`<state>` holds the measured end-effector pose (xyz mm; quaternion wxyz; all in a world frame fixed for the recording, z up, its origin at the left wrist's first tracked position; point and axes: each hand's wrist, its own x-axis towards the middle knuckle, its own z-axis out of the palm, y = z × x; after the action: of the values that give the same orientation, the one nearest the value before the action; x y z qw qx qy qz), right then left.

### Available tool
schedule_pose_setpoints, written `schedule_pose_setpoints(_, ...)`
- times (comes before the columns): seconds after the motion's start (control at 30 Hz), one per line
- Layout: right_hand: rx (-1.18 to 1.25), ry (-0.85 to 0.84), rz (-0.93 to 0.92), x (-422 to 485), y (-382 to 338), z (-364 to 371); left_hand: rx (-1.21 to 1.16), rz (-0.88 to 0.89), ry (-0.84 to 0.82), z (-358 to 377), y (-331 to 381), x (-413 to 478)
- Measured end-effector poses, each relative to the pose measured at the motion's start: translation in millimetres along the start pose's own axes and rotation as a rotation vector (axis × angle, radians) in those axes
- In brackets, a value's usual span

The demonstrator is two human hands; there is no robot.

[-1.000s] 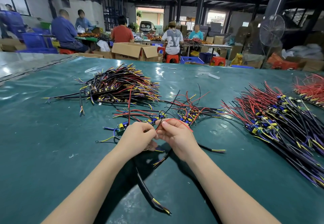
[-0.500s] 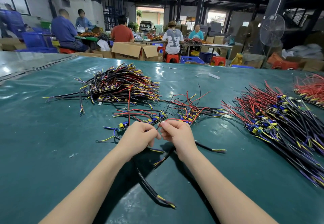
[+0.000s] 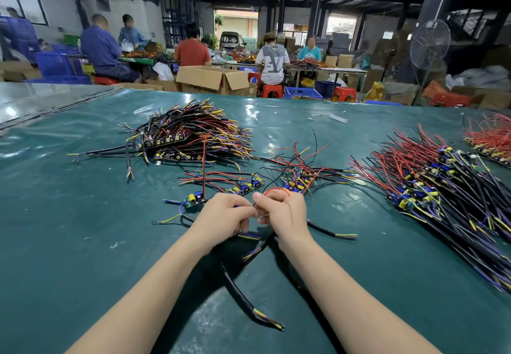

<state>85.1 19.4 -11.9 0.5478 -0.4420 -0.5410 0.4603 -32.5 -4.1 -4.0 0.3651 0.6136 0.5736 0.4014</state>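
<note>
Right hand (image 3: 282,215) pinches a red wire (image 3: 276,189) looping over its knuckles; left hand (image 3: 224,215) grips adjoining wires (image 3: 247,235).

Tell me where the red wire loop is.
Head view, centre: the red wire loop arches over the right hand, which pinches it, beside the left hand and just short of a small wire tangle.

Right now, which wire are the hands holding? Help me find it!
Look at the big green table. At its middle, the left hand and right hand meet, pinching the red wire. Unlike the piled red wires, it arches in a small loop over the right knuckles.
</note>
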Motion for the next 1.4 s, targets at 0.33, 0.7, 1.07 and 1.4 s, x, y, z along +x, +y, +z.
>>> schedule_pose_setpoints(0.33, 0.323, -0.226, 0.162, 3, -5, -12, -0.189, -0.073, 0.086, -11, -7, 0)
schedule_pose_setpoints(0.7, 0.060, -0.242, 0.067, -4, -7, -7, -0.187, -0.098, -0.027, -9, -5, -1)
schedule_pose_setpoints(1.07, 0.220, -0.320, 0.234, -1, -12, -11, 0.347, 0.137, -0.004, -17, -5, -1)
schedule_pose_setpoints(1.4, 0.334, -0.254, 0.264, -4, -11, -5, 0.269, 0.193, 0.043, -10, -6, -3)
